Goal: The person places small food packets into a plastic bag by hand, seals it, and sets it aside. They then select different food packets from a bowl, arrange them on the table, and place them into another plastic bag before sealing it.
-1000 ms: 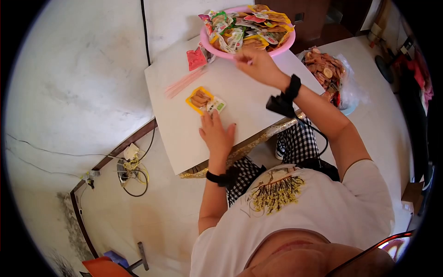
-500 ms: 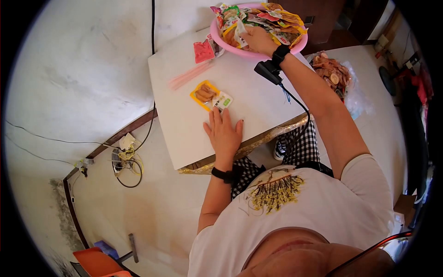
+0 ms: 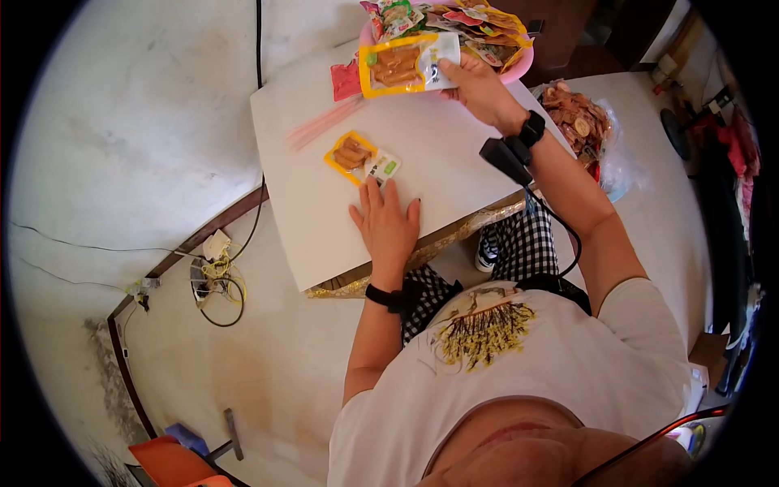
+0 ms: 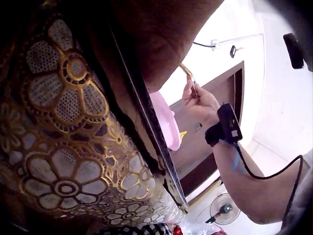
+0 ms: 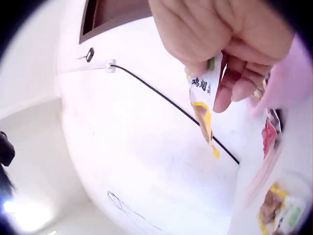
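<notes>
My right hand (image 3: 487,93) holds up a yellow-edged snack packet (image 3: 398,66), pinching its white end between thumb and fingers. Brown pieces show through the packet's clear window, and in the right wrist view the held packet (image 5: 203,95) is seen nearly edge-on. It overlaps the front of the pink basin (image 3: 519,70), which is heaped with similar packets. A second yellow-and-white packet (image 3: 351,152) lies flat on the white table (image 3: 308,235). My left hand (image 3: 388,227) rests palm down on the table, fingers spread, fingertips at that packet's white end.
Thin pink strips (image 3: 324,123) lie on the table near a red packet (image 3: 346,79) by the basin. Right of the table stands a clear plastic bag (image 3: 613,150) beside a pile of brown packets (image 3: 572,118). A black cable (image 3: 572,231) trails from my right wrist.
My right hand reached into the basin, took hold of a snack packet and lifted it out toward the left. My left hand has stayed by the packet on the table.
</notes>
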Demonstrator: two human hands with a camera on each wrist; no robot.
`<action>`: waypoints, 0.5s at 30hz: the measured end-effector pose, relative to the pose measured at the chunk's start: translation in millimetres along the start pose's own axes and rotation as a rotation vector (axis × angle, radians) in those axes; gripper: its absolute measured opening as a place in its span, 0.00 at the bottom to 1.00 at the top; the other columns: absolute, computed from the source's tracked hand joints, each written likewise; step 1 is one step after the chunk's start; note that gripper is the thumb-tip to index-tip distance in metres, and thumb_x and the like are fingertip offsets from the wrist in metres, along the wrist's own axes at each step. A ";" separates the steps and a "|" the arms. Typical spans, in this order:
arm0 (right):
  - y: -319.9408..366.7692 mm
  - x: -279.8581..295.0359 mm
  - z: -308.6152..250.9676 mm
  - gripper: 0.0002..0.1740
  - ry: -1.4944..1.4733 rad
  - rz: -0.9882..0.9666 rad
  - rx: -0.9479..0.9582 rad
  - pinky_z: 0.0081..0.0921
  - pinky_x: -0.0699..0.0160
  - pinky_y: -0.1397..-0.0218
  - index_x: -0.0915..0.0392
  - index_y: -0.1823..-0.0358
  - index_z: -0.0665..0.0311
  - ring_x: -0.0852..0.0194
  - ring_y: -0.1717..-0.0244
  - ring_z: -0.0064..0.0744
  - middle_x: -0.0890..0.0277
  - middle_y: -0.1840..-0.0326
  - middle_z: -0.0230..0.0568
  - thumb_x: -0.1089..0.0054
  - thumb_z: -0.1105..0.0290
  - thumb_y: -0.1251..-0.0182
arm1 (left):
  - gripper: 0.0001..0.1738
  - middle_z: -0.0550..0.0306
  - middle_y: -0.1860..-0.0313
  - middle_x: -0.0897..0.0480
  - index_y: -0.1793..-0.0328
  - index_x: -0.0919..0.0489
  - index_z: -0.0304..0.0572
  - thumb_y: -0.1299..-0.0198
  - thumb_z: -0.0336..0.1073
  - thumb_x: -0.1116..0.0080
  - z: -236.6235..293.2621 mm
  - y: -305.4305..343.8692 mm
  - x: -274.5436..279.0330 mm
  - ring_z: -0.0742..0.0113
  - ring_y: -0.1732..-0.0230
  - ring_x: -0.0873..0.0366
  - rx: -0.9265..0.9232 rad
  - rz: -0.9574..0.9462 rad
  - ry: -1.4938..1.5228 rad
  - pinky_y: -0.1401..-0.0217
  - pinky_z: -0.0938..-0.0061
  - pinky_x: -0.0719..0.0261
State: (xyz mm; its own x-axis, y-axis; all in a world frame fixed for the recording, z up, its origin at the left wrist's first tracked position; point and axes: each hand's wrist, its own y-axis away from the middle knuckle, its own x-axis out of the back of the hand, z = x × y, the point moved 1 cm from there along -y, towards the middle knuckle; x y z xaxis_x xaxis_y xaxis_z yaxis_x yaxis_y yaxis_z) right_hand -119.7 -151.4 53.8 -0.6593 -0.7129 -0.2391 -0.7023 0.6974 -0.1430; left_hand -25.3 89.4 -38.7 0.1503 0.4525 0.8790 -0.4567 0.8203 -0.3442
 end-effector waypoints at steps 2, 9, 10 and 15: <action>13.8 -10.5 16.2 0.13 -0.101 -0.021 -0.057 0.17 0.23 0.62 0.24 0.47 0.60 0.21 0.61 0.18 0.19 0.56 0.29 0.50 0.63 0.25 | 0.30 0.37 0.30 0.35 0.38 0.28 0.37 0.43 0.48 0.40 0.9 -2.0 0.3 0.43 0.28 0.41 -0.011 0.000 0.005 0.32 0.38 0.48; 37.9 -41.6 72.2 0.13 -0.067 0.042 -0.243 0.17 0.23 0.62 0.25 0.46 0.61 0.19 0.58 0.22 0.19 0.53 0.32 0.51 0.64 0.25 | 0.30 0.40 0.30 0.35 0.38 0.27 0.39 0.42 0.48 0.41 0.7 -1.7 1.3 0.45 0.28 0.41 0.041 -0.043 -0.040 0.31 0.38 0.48; 37.9 -43.4 77.4 0.14 -0.110 0.069 -0.248 0.18 0.23 0.61 0.26 0.45 0.61 0.20 0.57 0.24 0.20 0.51 0.33 0.51 0.64 0.25 | 0.30 0.40 0.29 0.35 0.38 0.28 0.39 0.42 0.49 0.41 3.3 -3.4 1.4 0.45 0.28 0.41 0.039 -0.060 -0.038 0.31 0.38 0.48; 44.3 -57.1 101.6 0.18 -0.283 0.133 -0.442 0.24 0.19 0.53 0.33 0.40 0.64 0.21 0.50 0.31 0.25 0.44 0.42 0.51 0.62 0.25 | 0.30 0.40 0.29 0.36 0.37 0.28 0.39 0.42 0.48 0.41 3.2 -1.6 -1.5 0.46 0.26 0.44 0.029 -0.055 -0.034 0.30 0.38 0.50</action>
State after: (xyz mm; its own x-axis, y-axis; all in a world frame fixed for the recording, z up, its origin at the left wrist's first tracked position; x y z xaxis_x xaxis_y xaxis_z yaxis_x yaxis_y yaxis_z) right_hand -85.9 -72.3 -36.5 -0.6948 -0.5306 -0.4855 -0.7042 0.6391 0.3094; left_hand -27.6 86.3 -38.4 0.1461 0.3940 0.9074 -0.4739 0.8330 -0.2855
